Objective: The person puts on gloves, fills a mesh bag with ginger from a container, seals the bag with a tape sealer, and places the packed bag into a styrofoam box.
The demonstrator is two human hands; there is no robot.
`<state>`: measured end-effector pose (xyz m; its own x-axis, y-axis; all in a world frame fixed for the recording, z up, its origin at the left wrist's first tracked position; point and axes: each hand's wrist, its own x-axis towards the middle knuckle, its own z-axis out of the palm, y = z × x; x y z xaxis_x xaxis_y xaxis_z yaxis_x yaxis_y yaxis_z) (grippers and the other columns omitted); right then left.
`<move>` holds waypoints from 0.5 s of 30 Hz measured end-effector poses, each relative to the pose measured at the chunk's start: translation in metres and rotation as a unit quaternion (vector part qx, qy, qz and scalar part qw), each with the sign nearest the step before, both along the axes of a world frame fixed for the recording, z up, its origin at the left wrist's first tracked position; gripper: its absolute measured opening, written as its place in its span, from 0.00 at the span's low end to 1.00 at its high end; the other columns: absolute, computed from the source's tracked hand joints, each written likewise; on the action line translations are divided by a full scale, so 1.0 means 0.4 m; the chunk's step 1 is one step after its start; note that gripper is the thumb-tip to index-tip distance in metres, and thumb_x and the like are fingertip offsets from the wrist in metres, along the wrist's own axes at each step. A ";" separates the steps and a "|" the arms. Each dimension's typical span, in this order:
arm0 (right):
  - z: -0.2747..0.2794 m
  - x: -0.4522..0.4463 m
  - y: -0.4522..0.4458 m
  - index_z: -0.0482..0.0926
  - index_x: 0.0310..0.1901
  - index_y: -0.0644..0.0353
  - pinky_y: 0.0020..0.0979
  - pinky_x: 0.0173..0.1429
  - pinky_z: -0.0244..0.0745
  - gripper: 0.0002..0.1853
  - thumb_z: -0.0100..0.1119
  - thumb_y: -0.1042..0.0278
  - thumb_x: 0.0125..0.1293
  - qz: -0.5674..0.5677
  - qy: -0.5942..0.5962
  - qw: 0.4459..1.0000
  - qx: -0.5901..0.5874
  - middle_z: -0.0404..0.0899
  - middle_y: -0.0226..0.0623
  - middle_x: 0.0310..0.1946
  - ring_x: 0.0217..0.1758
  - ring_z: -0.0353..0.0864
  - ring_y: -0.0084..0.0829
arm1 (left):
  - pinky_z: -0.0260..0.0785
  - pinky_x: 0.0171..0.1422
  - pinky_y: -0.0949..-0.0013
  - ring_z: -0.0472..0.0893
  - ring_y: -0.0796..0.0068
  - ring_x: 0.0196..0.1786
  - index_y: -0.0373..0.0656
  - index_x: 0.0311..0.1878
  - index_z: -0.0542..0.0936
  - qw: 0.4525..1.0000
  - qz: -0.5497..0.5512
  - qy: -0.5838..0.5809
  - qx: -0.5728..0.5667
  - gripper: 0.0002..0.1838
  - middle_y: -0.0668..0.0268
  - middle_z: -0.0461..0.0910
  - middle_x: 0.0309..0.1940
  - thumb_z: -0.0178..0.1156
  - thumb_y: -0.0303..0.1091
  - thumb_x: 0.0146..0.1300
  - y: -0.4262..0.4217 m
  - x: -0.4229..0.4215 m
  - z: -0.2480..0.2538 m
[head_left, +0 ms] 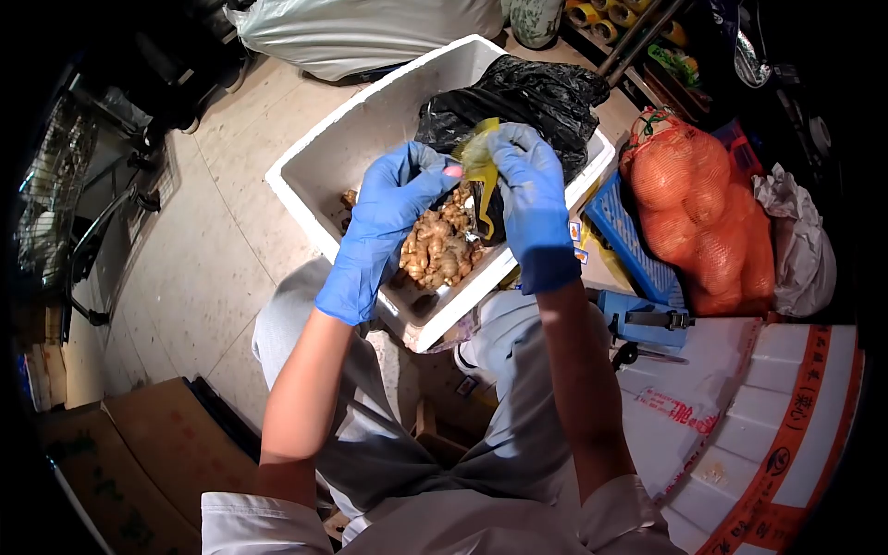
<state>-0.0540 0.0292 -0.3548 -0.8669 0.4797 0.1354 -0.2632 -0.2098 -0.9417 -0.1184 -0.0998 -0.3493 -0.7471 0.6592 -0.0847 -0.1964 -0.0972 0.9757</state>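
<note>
Both my hands wear blue gloves and are raised over a white foam box (324,139). My right hand (532,185) pinches a crumpled, translucent yellow strip (481,166) that hangs down with a loose end. My left hand (393,208) is closed beside the strip, with a pink fingertip showing through the glove; what it holds, if anything, is too small to make out. Knobbly ginger (435,250) lies in the box below my hands. A black plastic bag (527,92) fills the box's far right part.
A red net bag of onions (694,203) stands right of the box, beside a blue crate (629,236) and crumpled white plastic (800,240). A white taped box (721,398) is at lower right, cardboard (148,462) at lower left. A large pale sack (370,32) lies beyond.
</note>
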 end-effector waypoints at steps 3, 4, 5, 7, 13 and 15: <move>0.017 0.009 0.012 0.71 0.42 0.64 0.22 0.40 0.70 0.08 0.48 0.72 0.63 -0.095 0.039 0.979 -0.175 0.73 0.32 0.34 0.36 0.73 0.21 | 0.61 0.34 0.82 0.69 0.86 0.28 0.41 0.31 0.74 0.998 -0.056 -0.003 -0.005 0.07 0.74 0.72 0.24 0.62 0.31 0.52 0.004 0.028 0.010; 0.016 0.011 0.018 0.71 0.42 0.64 0.22 0.40 0.70 0.08 0.48 0.72 0.63 -0.097 0.039 0.979 -0.175 0.73 0.32 0.34 0.36 0.73 0.21 | 0.61 0.35 0.82 0.69 0.86 0.29 0.41 0.31 0.74 0.997 -0.081 -0.007 0.011 0.07 0.74 0.72 0.25 0.62 0.30 0.52 0.006 0.038 0.015; 0.013 0.014 0.027 0.72 0.40 0.63 0.22 0.40 0.69 0.07 0.48 0.71 0.63 -0.081 0.028 0.970 -0.229 0.73 0.32 0.31 0.33 0.72 0.22 | 0.62 0.37 0.83 0.70 0.87 0.30 0.41 0.32 0.75 0.995 -0.099 0.023 0.018 0.07 0.74 0.73 0.27 0.62 0.28 0.51 0.006 0.043 0.018; 0.001 0.016 0.034 0.74 0.38 0.60 0.21 0.39 0.69 0.06 0.48 0.71 0.63 -0.045 0.027 0.959 -0.279 0.73 0.28 0.28 0.29 0.71 0.22 | 0.62 0.37 0.83 0.71 0.86 0.31 0.41 0.33 0.75 0.992 -0.111 -0.032 0.051 0.07 0.73 0.74 0.28 0.62 0.27 0.51 0.006 0.060 0.028; 0.019 0.002 0.014 0.73 0.39 0.59 0.17 0.32 0.67 0.06 0.50 0.69 0.62 -0.062 0.053 0.993 -0.086 0.75 0.27 0.31 0.25 0.68 0.18 | 0.70 0.45 0.76 0.75 0.79 0.37 0.38 0.41 0.71 0.969 -0.099 -0.182 0.134 0.12 0.66 0.75 0.35 0.60 0.29 0.54 0.016 0.077 0.028; 0.018 -0.008 -0.007 0.72 0.40 0.60 0.17 0.28 0.65 0.08 0.50 0.69 0.61 -0.083 0.057 0.994 -0.034 0.75 0.28 0.35 0.23 0.66 0.15 | 0.70 0.46 0.72 0.75 0.77 0.41 0.39 0.42 0.71 0.972 -0.070 -0.201 0.101 0.12 0.65 0.74 0.38 0.59 0.31 0.56 0.018 0.073 0.026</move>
